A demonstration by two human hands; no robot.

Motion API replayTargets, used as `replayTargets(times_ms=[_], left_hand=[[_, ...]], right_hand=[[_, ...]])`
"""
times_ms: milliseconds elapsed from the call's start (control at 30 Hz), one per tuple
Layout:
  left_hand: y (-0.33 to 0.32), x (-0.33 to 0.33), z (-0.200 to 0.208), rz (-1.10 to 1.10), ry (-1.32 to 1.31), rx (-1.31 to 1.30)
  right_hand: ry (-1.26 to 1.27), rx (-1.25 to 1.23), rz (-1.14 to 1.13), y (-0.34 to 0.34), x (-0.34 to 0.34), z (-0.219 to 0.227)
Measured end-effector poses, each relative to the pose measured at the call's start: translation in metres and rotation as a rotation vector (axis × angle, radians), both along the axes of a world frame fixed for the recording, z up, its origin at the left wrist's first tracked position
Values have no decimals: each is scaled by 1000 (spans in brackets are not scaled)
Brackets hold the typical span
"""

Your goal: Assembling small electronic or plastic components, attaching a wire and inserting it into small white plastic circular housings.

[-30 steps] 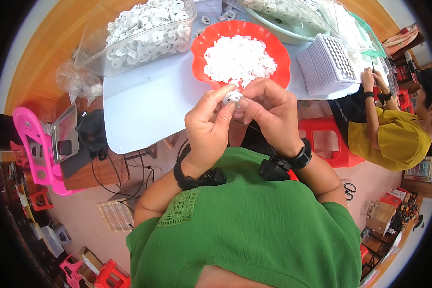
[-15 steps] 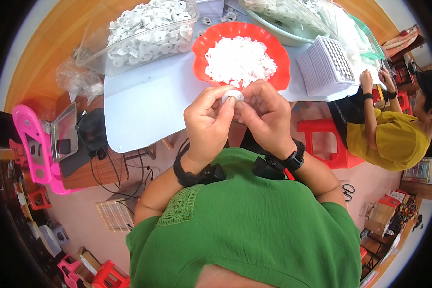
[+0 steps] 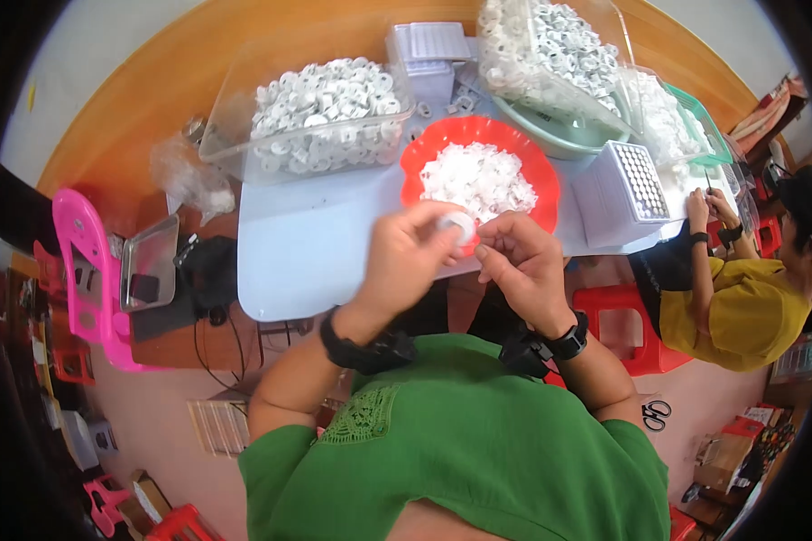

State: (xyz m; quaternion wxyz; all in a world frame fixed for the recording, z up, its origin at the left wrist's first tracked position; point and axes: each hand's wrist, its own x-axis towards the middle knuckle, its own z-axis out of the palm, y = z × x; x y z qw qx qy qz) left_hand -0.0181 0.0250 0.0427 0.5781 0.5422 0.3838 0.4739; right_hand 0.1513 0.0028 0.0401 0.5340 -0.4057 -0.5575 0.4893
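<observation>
My left hand pinches a white round plastic disc between thumb and fingers, over the near rim of a scalloped red bowl. Small white pieces are heaped in that bowl. Just right of the disc and apart from it, my right hand has its thumb and fingertips drawn together. Whatever may be between them is too small to make out. A clear tub full of white round parts stands behind my left hand.
At the back right, a second clear tub of parts tilts on a pale green basin. A block of white trays stands on the pale blue table. Right of me, a person in yellow works beside a red stool.
My hands have parted: both held the disc together before, and now only the left holds it, tilted. The view has shifted, showing more of the table's far side.
</observation>
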Motion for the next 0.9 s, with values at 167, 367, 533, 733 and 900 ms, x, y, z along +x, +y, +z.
replayTargets(times_ms=[167, 367, 533, 733, 900], left_hand=[[78, -67, 39, 215, -125, 109], [106, -97, 61, 437, -206, 95], [53, -56, 14, 318, 121, 282], [14, -28, -47, 307, 305, 370], [0, -32, -83, 390, 362, 324]], right_hand=[[-184, 81, 16, 17, 30, 29], [72, 85, -51, 55, 66, 97], [9, 106, -141, 135, 106, 138], [-632, -66, -249, 266, 155, 112], [-1366, 118, 56, 335, 179, 74]])
